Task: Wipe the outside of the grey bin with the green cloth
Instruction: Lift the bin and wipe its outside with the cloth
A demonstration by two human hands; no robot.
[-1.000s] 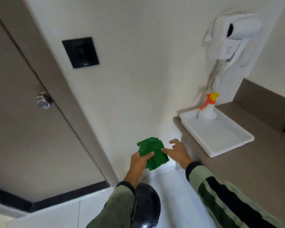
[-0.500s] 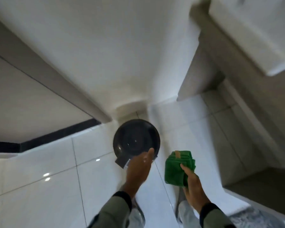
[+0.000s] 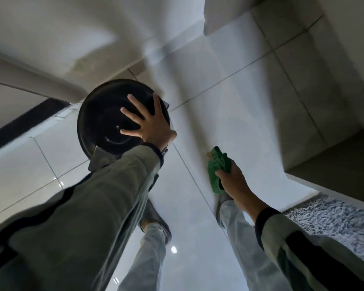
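The grey bin [image 3: 101, 120] is round with a dark, glossy lid and stands on the white tiled floor near the wall corner. My left hand [image 3: 149, 124] lies flat on the right part of the lid, fingers spread. Most of the bin's side is hidden under the lid and my left sleeve. To the right, my right hand [image 3: 233, 181] is closed around the bunched green cloth [image 3: 218, 164], held in the air apart from the bin.
A cabinet base [image 3: 298, 91] rises at the right, with a grey shaggy mat [image 3: 334, 223] below it. The door frame and dark skirting [image 3: 23, 120] run along the left. My legs and shoes [image 3: 156, 219] stand on the tiles [image 3: 198, 206] under my arms.
My view has dropped closer to the floor. The left hand has gone from hovering at the bin's edge to lying flat on the lid. The right hand still holds the cloth, now further right.
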